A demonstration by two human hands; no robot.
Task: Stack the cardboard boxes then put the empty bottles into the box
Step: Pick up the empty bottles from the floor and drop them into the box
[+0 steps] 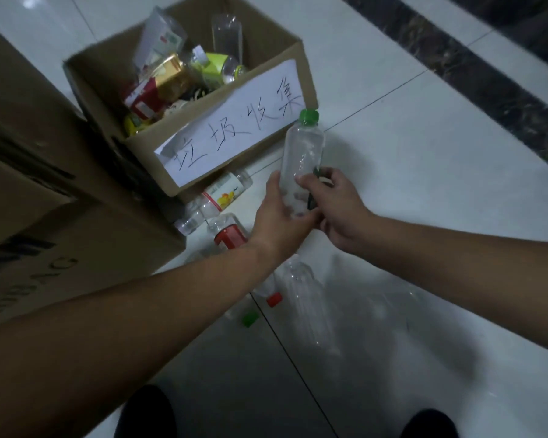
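While I'm watching from the head cam, both hands are wrapped around the clear bottle [302, 153] with the green cap, held upright just in front of the open box [143, 154]. The left hand [279, 216] cups its base and the right hand [336, 203] grips its lower side. That box is stuffed with bottles and cartons. More empty bottles [225, 191] lie on the floor [424, 153] below the hands, beside a big closed carton [60, 200].

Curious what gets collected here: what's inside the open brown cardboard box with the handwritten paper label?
Inside the brown cardboard box: clear plastic bottles, a yellow-green labelled bottle, a gold package and a red carton. They cover whatever lies beneath, and the box floor.
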